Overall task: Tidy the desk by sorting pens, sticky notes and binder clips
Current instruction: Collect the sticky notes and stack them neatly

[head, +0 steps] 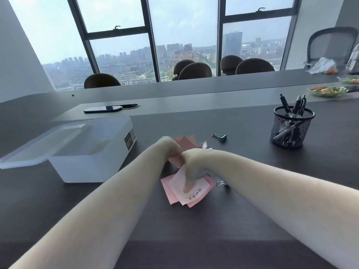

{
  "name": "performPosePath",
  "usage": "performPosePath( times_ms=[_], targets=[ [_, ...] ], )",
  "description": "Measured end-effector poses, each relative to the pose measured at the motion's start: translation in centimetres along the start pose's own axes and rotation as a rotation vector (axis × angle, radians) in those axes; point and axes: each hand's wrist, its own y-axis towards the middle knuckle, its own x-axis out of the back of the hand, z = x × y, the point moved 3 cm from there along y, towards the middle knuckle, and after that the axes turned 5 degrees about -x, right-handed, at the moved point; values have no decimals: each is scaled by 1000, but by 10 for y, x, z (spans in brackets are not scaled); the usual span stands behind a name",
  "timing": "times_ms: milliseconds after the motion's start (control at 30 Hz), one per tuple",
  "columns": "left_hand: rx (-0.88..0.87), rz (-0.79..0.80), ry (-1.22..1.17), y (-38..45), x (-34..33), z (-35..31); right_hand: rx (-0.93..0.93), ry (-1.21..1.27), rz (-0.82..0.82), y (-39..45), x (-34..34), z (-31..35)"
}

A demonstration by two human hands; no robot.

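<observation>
Pink sticky notes (196,191) lie fanned on the dark desk (242,210) in front of me, one with handwriting. My right hand (191,167) presses down on them with its fingers. My left hand (171,147) pinches the edge of a pink note beside the right hand. More reddish notes (185,141) lie just beyond my hands. A green binder clip (220,136) lies farther back, another clip (203,145) peeks out behind my hands, and a blue one (222,184) rests by my right wrist. Black pens (295,106) stand in a mesh cup (291,129) at the right.
A translucent white storage box (87,150) with its lid leaning off the left side stands at the left. A phone (104,109) lies on the raised back strip. Food plates (328,91) sit far right. Chairs line the far side.
</observation>
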Motion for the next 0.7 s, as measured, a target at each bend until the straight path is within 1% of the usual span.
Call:
performPosePath(
  times_ms=[33,67,133,200,300,367,400,467,533,600,700],
  targets=[
    [-15,-21,59,-2,0,1,-1,22,-4,-1,-1,-1],
    [-13,-25,43,0,-1,4,-3,64,-5,-2,-2,-2],
    [-28,-4,85,4,-1,5,-14,181,2,-4,-5,-5],
    [-19,5,43,5,0,3,-32,268,10,-4,-7,-10],
    [-40,-4,-95,8,-5,6,-39,293,10,-6,-6,-19],
    [-50,-60,-133,9,-4,7,-46,306,-12,-7,-3,-26],
    [-67,-125,-180,8,-1,5,-52,313,-17,-7,-2,-29],
    [-134,-234,-474,9,5,5,-72,305,-18,-9,1,-32],
    [-172,-291,-673,12,9,12,-87,292,-15,-10,2,-34],
    [-168,-298,-922,24,7,27,-91,330,-27,-9,4,-35],
    [-233,-324,-1045,29,2,40,-81,436,-43,-5,6,-38]
  ],
)
